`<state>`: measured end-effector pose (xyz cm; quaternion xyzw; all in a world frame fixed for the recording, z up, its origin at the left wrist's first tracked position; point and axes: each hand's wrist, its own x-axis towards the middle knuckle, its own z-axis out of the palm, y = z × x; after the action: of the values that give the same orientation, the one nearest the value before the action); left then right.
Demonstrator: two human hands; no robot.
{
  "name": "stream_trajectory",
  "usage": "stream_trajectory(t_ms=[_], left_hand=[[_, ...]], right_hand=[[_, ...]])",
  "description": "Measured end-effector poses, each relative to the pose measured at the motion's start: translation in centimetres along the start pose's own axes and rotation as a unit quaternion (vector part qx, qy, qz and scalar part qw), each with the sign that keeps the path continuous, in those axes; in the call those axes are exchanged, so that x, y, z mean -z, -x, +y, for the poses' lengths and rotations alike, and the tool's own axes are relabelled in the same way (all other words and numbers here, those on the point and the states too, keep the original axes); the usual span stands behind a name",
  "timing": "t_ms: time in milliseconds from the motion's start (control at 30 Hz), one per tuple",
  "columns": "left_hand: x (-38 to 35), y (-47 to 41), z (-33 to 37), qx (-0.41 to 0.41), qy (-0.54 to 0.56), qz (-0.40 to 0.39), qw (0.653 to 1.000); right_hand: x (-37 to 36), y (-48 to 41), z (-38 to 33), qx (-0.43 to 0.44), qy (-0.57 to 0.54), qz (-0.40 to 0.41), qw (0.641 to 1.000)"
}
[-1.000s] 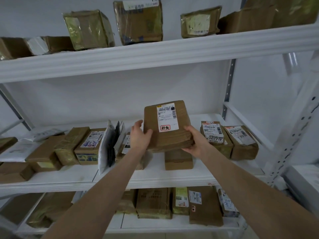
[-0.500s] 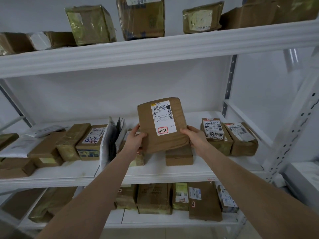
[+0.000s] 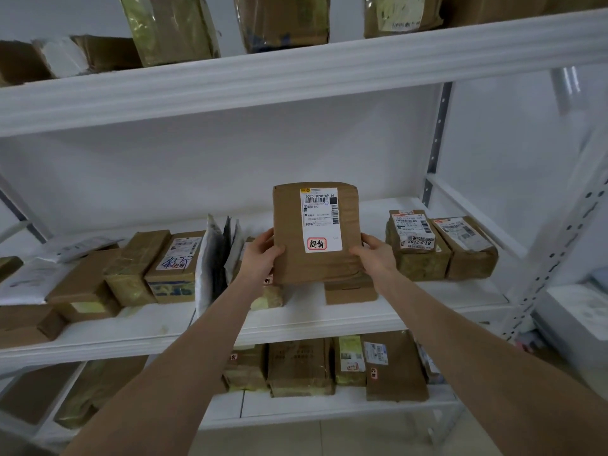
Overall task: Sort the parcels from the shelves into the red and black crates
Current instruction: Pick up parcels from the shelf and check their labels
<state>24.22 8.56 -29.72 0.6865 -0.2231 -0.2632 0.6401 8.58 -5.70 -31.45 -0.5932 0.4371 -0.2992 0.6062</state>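
Brown parcel [image 3: 316,264]: lifted clear of the middle shelf [image 3: 329,319] and held upright in mid-air, dead centre, its labelled face turned to the camera.
Left hand [image 3: 260,255]: clamped on the parcel's left edge, thumb across the front, fingers wrapped behind.
Right hand [image 3: 375,256]: gripping the lower right edge the same way, so this is a two-handed hold with the hands apart on opposite sides.
White label [image 3: 320,215]: barcodes up top and a red-framed stamp [image 3: 316,244] at the bottom (its characters are too small for me to read with any confidence).
Below the parcel: a small brown box [image 3: 350,292] sits on the shelf just under its lower edge. Whether the two touch, I cannot tell.
Neighbours: upright mailers [image 3: 214,258] to the left, two taped parcels [image 3: 441,248] to the right.
Step in hand: a label check, by my reading. The parcel has been picked and squared up to the eyes, and the call between red and black looks undecided.
Crates: neither one is in view.
Next move: it calls for a decision from that stamp, then a turn away from the shelving with both hands on the parcel, drawing it back without clipping the mailers.
Progress: early, I'd judge, as all three shelves are well stocked.
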Motion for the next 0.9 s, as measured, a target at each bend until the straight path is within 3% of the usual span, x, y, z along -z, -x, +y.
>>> stream_trajectory(t_ms=[167, 400, 667, 900], left_hand=[[1.4, 1.5, -0.7, -0.012, -0.01, -0.005, 1.0], [3.9, 7.7, -1.0, -0.004, 0.017, 0.063, 0.998], [8.0, 15.3, -3.8, 0.041, 0.026, 0.144, 0.988], [16.6, 20.9, -7.4, 0.091, 0.0, 0.225, 0.97]], right_hand=[[-0.9, 0.8, 0.6, 0.041, 0.043, -0.001, 0.998], [-1.8, 4.4, 1.5, 0.077, 0.06, -0.039, 0.994], [-4.1, 10.5, 3.6, 0.079, 0.097, -0.11, 0.986], [-11.2, 16.0, 6.4, 0.068, 0.148, -0.212, 0.963]])
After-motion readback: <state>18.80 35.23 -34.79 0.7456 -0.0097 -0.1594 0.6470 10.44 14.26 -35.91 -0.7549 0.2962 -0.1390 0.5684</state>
